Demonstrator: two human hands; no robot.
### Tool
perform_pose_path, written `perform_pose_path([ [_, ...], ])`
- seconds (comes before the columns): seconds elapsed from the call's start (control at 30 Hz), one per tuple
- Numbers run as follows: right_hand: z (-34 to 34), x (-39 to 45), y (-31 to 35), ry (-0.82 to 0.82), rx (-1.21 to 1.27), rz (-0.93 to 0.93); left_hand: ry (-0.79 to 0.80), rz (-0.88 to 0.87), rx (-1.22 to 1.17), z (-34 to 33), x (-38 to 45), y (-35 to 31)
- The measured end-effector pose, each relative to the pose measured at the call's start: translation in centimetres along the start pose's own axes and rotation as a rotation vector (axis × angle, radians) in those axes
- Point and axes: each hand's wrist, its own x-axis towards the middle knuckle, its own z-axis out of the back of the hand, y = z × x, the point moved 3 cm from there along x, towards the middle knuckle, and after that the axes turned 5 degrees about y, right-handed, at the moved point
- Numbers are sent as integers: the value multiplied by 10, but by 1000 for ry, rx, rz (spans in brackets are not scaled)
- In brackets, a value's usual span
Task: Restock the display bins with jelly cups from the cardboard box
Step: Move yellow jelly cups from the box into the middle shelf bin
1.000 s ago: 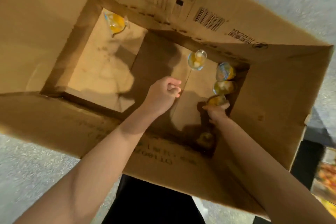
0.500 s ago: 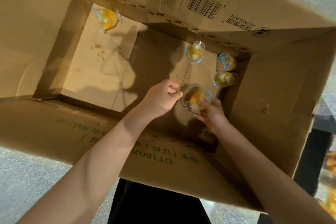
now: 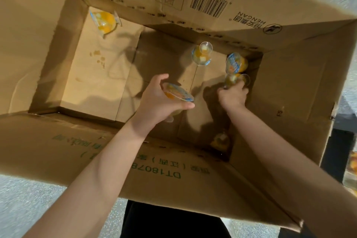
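Floor: speckled grey floor (image 3: 29, 199) shows under the box, and I see a dark garment (image 3: 170, 220) at the bottom edge.
Box: big open cardboard box (image 3: 289, 92), flaps spread, with a barcode and green print on the flaps; I am looking straight down into it.
Left hand: my left hand (image 3: 156, 102) is low inside the box, fingers curled round a jelly cup (image 3: 178, 93) whose foil lid faces up toward the camera.
Right hand: my right hand (image 3: 232, 96) is near the right wall, fingers closed on a second cup (image 3: 234, 79) lying on the bottom.
Loose cups: one lidded cup (image 3: 236, 63) sits just beyond the cup in my right hand, touching or nearly touching it; a clear-bottomed cup (image 3: 201, 54) lies near the far wall; one orange cup (image 3: 105, 21) lies alone in the far left corner.
Shadowed corner: another cup (image 3: 220, 142) lies dim in the near right corner.
Right edge: blurred packaged goods (image 3: 352, 168) beside the box; I cannot tell what they are.
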Motion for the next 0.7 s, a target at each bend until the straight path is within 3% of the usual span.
perform_pose_path([
  [0.1,1,31,14,8,-340,80,-61,-129,-2,0,3,-3],
  [0.23,2,63,12,-175,-485,156,-89,-187,-58,1,3,-2],
  [0.3,4,69,7,-218,-432,134,-82,-237,-78,1,4,-3],
  [0.4,-6,75,-10,-76,-277,6,-79,-298,-78,0,4,-6],
  [0.53,-4,64,-21,14,-248,-12,-71,-357,-88,-3,3,-8],
  [0.6,-5,48,-16,211,-135,67,-85,-354,-107,-2,0,-7],
  [0.7,-6,-5,-7,584,304,141,-122,-366,-129,1,-11,-17],
])
